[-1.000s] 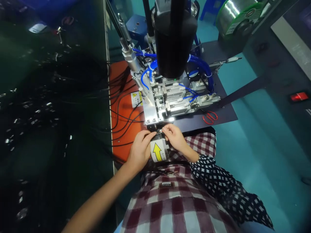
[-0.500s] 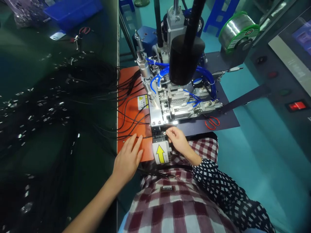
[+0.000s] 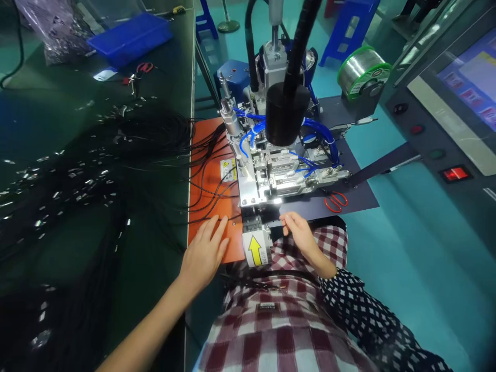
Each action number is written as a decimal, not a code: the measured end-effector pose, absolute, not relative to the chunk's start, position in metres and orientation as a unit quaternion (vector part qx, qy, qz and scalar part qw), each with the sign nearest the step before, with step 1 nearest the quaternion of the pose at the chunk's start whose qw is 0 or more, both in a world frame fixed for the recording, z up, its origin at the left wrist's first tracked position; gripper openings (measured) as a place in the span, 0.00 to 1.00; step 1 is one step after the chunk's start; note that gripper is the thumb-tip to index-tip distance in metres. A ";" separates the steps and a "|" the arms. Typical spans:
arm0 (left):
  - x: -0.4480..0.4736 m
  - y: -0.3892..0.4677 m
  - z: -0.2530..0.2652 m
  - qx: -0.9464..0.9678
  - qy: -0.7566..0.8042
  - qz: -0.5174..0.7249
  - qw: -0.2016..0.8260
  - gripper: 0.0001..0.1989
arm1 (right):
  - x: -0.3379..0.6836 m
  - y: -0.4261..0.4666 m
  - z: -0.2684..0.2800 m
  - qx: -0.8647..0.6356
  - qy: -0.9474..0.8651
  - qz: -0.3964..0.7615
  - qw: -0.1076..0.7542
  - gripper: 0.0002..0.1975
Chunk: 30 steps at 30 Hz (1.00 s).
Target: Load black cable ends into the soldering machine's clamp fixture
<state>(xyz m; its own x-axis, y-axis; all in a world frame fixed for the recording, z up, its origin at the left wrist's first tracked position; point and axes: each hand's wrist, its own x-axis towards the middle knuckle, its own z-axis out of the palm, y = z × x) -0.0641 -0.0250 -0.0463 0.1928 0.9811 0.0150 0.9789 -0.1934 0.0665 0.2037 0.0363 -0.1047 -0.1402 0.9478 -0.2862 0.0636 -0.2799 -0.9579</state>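
My left hand (image 3: 203,253) lies flat on the orange plate (image 3: 233,243), fingers stretched out and a little apart. Thin black cables (image 3: 209,196) cross the plate just beyond the fingertips toward the machine (image 3: 279,170). To the right of the machine's feed track (image 3: 253,223), my right hand (image 3: 303,236) hovers with fingers loosely curled and slightly apart. I see nothing held in it. A cover with a yellow arrow (image 3: 254,250) sits at the near end of the track, between both hands.
Red-handled scissors (image 3: 336,202) lie on the dark base plate. A solder wire spool (image 3: 364,72) stands at the back right, near a control panel with a lit red switch (image 3: 456,174). Bundled cables with shiny ends (image 3: 77,181) and a blue tray (image 3: 129,39) are on the left table.
My right hand has drawn back to the right from the feed track and its pinch has loosened. My left hand stays on the orange plate. The view has shifted slightly.
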 end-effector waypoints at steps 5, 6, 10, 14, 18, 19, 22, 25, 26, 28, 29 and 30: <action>-0.076 0.022 -0.035 0.781 0.620 0.055 0.040 0.23 | 0.209 0.032 -0.095 -0.536 -0.461 0.598 0.377 0.16; -0.079 0.023 -0.030 0.784 0.613 0.079 0.050 0.21 | 0.211 0.031 -0.092 -0.537 -0.461 0.597 0.377 0.16; -0.088 -0.008 -0.005 0.881 0.445 0.053 0.148 0.13 | 0.227 0.026 -0.086 -0.557 -0.453 0.591 0.369 0.15; -0.082 -0.047 0.013 0.907 0.385 -0.106 0.134 0.11 | 0.234 0.023 -0.081 -0.557 -0.444 0.596 0.370 0.14; -0.080 -0.055 0.012 0.896 0.399 -0.144 0.133 0.12 | 0.229 0.023 -0.076 -0.537 -0.453 0.611 0.365 0.13; -0.083 -0.054 0.011 0.890 0.409 -0.136 0.148 0.12 | 0.228 0.023 -0.074 -0.531 -0.457 0.614 0.362 0.13; -0.093 -0.054 0.009 0.866 0.441 -0.056 0.230 0.11 | 0.228 0.021 -0.066 -0.521 -0.468 0.616 0.360 0.13; -0.103 -0.055 0.010 0.835 0.456 0.041 0.304 0.09 | 0.229 0.020 -0.059 -0.523 -0.477 0.609 0.358 0.12; -0.105 -0.055 0.011 0.828 0.457 0.060 0.318 0.10 | 0.229 0.020 -0.057 -0.524 -0.479 0.608 0.355 0.12; -0.109 -0.056 0.013 0.822 0.453 0.087 0.333 0.11 | 0.228 0.020 -0.054 -0.525 -0.484 0.609 0.345 0.12; -0.110 -0.056 0.014 0.822 0.450 0.099 0.336 0.12 | 0.227 0.019 -0.053 -0.525 -0.488 0.610 0.337 0.12; -0.112 -0.055 0.016 0.821 0.449 0.113 0.336 0.13 | 0.226 0.019 -0.051 -0.526 -0.492 0.610 0.331 0.12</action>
<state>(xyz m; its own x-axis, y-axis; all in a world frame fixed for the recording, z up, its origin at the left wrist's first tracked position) -0.1115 -0.0553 0.0158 0.5720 0.8120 -0.1161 0.6605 -0.3720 0.6522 0.2264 0.0191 -0.0514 -0.2287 0.9208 -0.3158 0.1136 -0.2970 -0.9481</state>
